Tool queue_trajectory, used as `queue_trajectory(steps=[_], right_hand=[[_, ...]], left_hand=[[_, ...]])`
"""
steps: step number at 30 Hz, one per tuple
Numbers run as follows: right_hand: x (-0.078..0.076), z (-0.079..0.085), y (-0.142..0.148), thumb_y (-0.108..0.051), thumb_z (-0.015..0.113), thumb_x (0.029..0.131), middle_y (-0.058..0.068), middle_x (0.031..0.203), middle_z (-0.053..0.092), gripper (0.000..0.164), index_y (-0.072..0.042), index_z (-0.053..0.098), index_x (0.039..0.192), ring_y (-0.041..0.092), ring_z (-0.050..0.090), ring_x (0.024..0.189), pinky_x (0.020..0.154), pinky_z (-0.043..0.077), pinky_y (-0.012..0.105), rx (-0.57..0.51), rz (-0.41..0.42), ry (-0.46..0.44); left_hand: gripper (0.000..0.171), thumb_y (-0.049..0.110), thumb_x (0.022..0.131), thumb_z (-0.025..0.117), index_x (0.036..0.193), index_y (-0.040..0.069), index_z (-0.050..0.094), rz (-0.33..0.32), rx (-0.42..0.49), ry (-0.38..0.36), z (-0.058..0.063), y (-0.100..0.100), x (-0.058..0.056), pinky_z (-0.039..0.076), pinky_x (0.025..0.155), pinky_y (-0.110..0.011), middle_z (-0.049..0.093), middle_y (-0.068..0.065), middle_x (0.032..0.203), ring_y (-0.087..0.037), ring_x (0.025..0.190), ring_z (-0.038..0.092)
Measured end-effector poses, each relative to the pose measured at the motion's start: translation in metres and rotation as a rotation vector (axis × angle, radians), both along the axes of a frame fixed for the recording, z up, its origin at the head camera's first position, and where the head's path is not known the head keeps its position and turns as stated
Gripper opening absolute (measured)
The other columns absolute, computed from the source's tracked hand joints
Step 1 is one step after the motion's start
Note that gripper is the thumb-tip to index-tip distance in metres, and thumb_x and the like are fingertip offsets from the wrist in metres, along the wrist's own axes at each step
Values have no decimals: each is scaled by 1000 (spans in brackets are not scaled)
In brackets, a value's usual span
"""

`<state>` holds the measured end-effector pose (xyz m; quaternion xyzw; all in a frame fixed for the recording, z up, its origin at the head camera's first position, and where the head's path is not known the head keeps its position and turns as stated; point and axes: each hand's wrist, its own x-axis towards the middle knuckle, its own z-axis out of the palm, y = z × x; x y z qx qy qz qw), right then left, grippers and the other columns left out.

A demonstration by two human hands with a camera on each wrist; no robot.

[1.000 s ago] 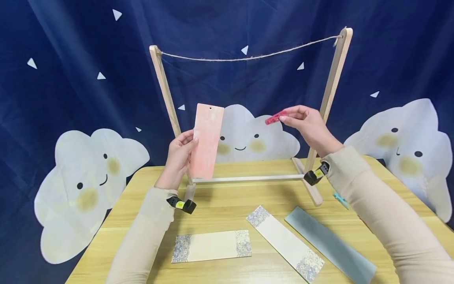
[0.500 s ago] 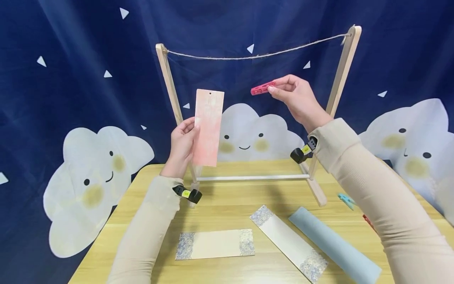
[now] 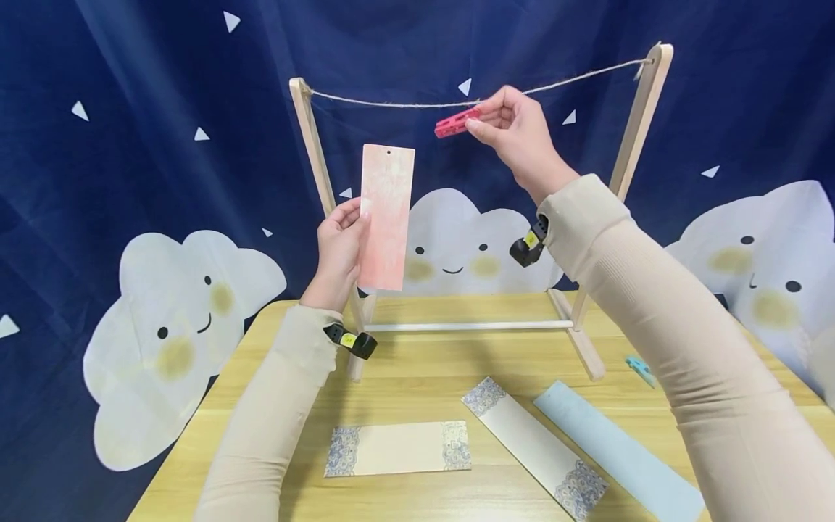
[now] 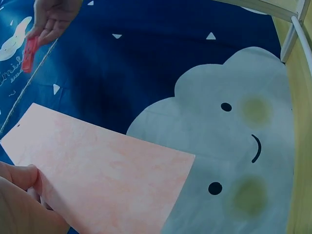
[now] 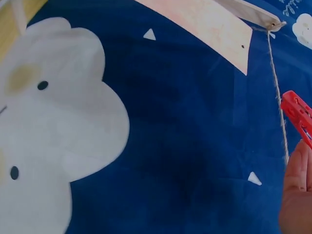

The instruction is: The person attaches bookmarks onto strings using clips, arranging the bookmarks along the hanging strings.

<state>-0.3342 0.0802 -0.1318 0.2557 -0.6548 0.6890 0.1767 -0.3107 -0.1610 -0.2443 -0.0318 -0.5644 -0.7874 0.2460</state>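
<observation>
Navy curtain (image 3: 417, 43) printed with smiling clouds (image 3: 450, 235) fills the back; wood-grain table (image 3: 417, 388) in front, near edge cut off; wooden frame (image 3: 636, 127) on it, cord (image 3: 365, 104) strung slack between post tops, middle part behind the right hand; right sleeve (image 3: 659, 312) crosses from the lower right corner, left sleeve (image 3: 257, 435) runs off the bottom; pale blue strip (image 3: 616, 442) lies diagonal on the table, near end cropped; two lace-ended white strips (image 3: 401, 446) beside it, one crosswise, one slanted; pink card (image 3: 388, 221) is in the air, near upright, below the cord in head view; left hand (image 3: 339, 250) pinches its left edge, thumb in front, rear fingers partly hidden by the card; right hand (image 3: 522, 138) is up at mid-cord, wrist bent, thumb and fingers pointing left and pinching a red clip (image 3: 453, 124), nose left and slightly down; can't tell if clip touches cord; black wrist units (image 3: 530, 243) on both cuffs, yellow labels too small to read; white script on the curtain in both wrist views, cropped, only "ile" half legible; teal clip (image 3: 641, 370) on the table just beside the right sleeve; smallest: dark hole (image 3: 388, 152) at the card's top
</observation>
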Motion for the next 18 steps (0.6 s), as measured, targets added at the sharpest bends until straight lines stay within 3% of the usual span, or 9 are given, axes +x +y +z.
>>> queue_trajectory(steps=[6, 11, 18], right_hand=[[-1, 19, -14, 1, 68, 82, 2, 81, 65, 14, -8, 57, 81, 11, 53, 67, 66, 43, 21, 7, -41, 122], [-4, 25, -29, -3, 68, 82, 0, 81, 63, 13, -9, 57, 81, 12, 53, 70, 73, 47, 19, 67, -93, 125], [-8, 33, -44, -10, 67, 83, 7, 91, 64, 8, -10, 59, 83, 13, 56, 75, 81, 50, 20, 183, -185, 167]], left_hand=[[25, -9, 87, 58, 111, -4, 61, 1, -23, -21, 6, -1, -2, 47, 75, -18, 60, 0, 88, -14, 88, 56], [23, -9, 86, 59, 108, -1, 62, 24, -29, -45, 7, -3, -1, 47, 76, -18, 61, 1, 87, -11, 86, 56], [26, -8, 87, 58, 113, -3, 61, 41, -48, -49, 10, -6, 0, 48, 78, -18, 61, 1, 87, -10, 85, 57]])
